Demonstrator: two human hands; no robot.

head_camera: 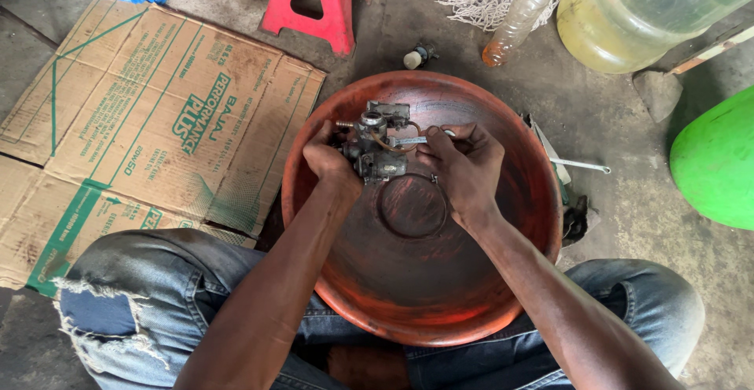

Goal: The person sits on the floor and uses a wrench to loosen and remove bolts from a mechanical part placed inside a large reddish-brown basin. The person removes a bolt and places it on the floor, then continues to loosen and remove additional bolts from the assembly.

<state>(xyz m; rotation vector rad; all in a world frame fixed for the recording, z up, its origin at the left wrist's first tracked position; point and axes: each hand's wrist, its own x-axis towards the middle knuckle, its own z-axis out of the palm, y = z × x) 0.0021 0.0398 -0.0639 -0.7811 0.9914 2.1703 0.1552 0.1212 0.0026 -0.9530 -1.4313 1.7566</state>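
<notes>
1. The carburetor [375,148] sits over the far-left inside of the big red-brown basin [518,280], which is my landmark for everything here. It's held up off the basin wall, not lying flat on the bottom.
2. Left hand [328,158] is closed around the carb body from the left, fingers wrapped on the casting.
3. Right hand [463,166] is closed on a slim metal tool [410,141] whose tip meets the carb's right side, just past the basin's middle ring.
4. Handling, my guess: cast metal, so stiff and fairly hefty for its size, with lumpy edges that give decent purchase. It looks grimy and probably oily, so slippery.
5. Best hold looks like the chunky main body, like the left hand does. I'd stay off the thin brass-coloured loop and the little sticking-out screw bits, those look bendable.
6. Outside the basin: flattened cardboard [133,115] to its left, a red stand [314,1] and small plastic bottle [518,17] beyond its far rim.
</notes>
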